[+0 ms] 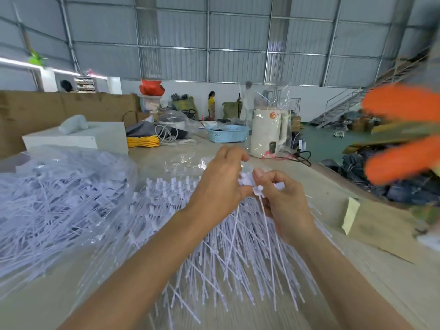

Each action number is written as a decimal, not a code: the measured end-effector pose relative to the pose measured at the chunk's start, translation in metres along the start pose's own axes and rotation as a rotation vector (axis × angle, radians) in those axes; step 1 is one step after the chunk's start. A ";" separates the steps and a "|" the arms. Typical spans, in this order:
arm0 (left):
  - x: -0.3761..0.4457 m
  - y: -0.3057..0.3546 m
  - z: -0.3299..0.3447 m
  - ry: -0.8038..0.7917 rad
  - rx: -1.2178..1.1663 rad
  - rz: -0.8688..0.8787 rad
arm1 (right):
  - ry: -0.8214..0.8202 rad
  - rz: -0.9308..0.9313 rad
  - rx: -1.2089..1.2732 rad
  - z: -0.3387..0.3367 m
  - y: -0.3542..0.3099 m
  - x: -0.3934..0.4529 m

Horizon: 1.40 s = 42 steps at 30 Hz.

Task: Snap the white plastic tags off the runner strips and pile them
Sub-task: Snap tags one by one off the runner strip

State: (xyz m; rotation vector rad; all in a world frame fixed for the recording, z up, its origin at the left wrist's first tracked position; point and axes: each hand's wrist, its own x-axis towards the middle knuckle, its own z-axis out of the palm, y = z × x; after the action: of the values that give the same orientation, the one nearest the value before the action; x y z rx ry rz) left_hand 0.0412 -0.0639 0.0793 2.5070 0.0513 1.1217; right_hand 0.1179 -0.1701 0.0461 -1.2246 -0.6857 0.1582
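Both hands are up near the middle of the frame, working on the same little cluster of white plastic tags (247,179). The left hand (221,184) has its fingers curled over the far side of the cluster, and the right hand (283,196) pinches a tag head between thumb and forefinger, with a couple of thin white tails hanging down from the grip. Right under the hands, filling the lower centre, there's a big fan of runner strips (214,246) lying on the table (369,270), tag heads pointing away. Over at the left sits a clear bag (59,198) stuffed with more of the same white stuff. Further back, upper middle, a white kettle (269,132) wrapped in clear plastic, a blue basket (227,134) beside it, and a yellow coil (142,141) to the left. Blurry orange shapes (402,134) fill the right edge; can't tell what they are.
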 end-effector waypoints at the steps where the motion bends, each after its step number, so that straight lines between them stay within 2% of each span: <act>1: 0.000 0.000 0.000 -0.013 -0.019 -0.004 | -0.001 0.016 0.001 0.000 0.000 0.000; 9: -0.002 0.002 -0.003 -0.180 -0.140 -0.016 | -0.075 0.035 -0.017 -0.002 -0.003 -0.004; 12: -0.003 0.003 -0.004 -0.185 -0.327 -0.121 | 0.051 0.015 -0.031 -0.002 -0.006 -0.004; 15: -0.010 0.009 0.000 -0.132 -0.618 -0.265 | 0.149 0.018 0.157 0.003 -0.013 -0.004; 17: -0.020 0.017 0.006 -0.216 -0.637 -0.275 | 0.168 -0.004 0.241 0.011 -0.021 -0.005; 20: -0.034 0.029 0.016 -0.309 -0.829 -0.309 | 0.222 -0.131 0.059 0.020 -0.039 -0.003; 22: -0.037 0.034 0.013 -0.279 -0.992 -0.292 | 0.256 -0.275 -0.135 0.024 -0.057 0.000; 24: -0.036 0.040 0.007 -0.210 -1.047 -0.208 | 0.234 -0.453 -0.302 0.029 -0.075 0.003; 27: -0.035 0.048 -0.002 -0.074 -0.935 -0.159 | 0.226 -0.570 -0.400 0.040 -0.089 0.008; 30: -0.035 0.043 -0.017 0.098 -0.780 -0.125 | 0.266 -0.489 -0.199 0.057 -0.092 0.011; 33: -0.039 0.025 -0.034 0.224 -0.498 -0.110 | 0.218 -0.429 -0.057 0.083 -0.082 0.010; 37: -0.061 -0.010 -0.062 0.234 -0.174 -0.212 | 0.113 -0.271 -0.043 0.127 -0.050 0.005; 40: -0.091 -0.039 -0.091 0.220 -0.018 -0.312 | -0.004 -0.161 -0.101 0.164 -0.022 -0.004; 42: -0.114 -0.056 -0.115 0.235 0.047 -0.392 | -0.118 -0.153 -0.143 0.185 -0.007 -0.011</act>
State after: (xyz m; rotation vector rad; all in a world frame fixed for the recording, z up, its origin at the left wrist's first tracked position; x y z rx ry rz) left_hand -0.1126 0.0048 0.0468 2.2537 0.6107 1.2432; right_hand 0.0040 -0.0274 0.0792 -1.3010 -0.9023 0.0551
